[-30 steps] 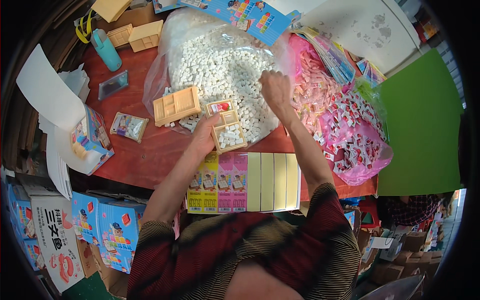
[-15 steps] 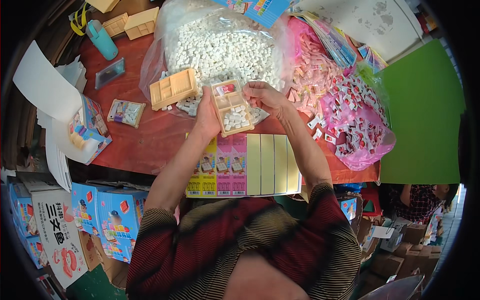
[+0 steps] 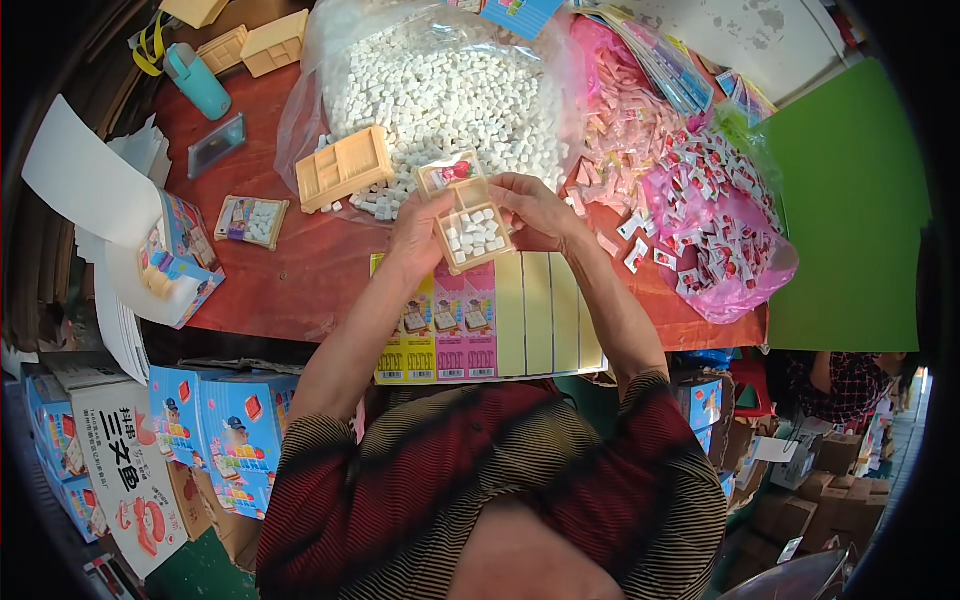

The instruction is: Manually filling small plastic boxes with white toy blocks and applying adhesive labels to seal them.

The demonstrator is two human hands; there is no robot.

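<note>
A cream plastic compartment tray (image 3: 472, 262) is held over the table between my two hands. In its far compartment lies a red-and-white sachet (image 3: 455, 171). Small white cubes (image 3: 474, 233) partly fill its near compartment. My left hand (image 3: 417, 236) is closed on the tray's left edge, thumb over the middle part. My right hand (image 3: 537, 210) grips the right edge with bent fingers; its fingertips are partly hidden. Just beyond, white cubes (image 3: 440, 95) heap up in a big clear bag. A stack of cream trays (image 3: 343, 168) sits left of that held tray.
A packed tray (image 3: 251, 221) lies to the left, near a teal bottle (image 3: 198, 82). Printed yellow and pink card strips (image 3: 450, 325) lie at the near edge. Right stand a pink bag of sachets (image 3: 728, 300) and pink packets (image 3: 625, 130). A green board (image 3: 835, 210) flanks them.
The tray has turned slightly in my hands. My right fingers have moved from its far right corner to its right side, and my left thumb now reaches over its middle.
</note>
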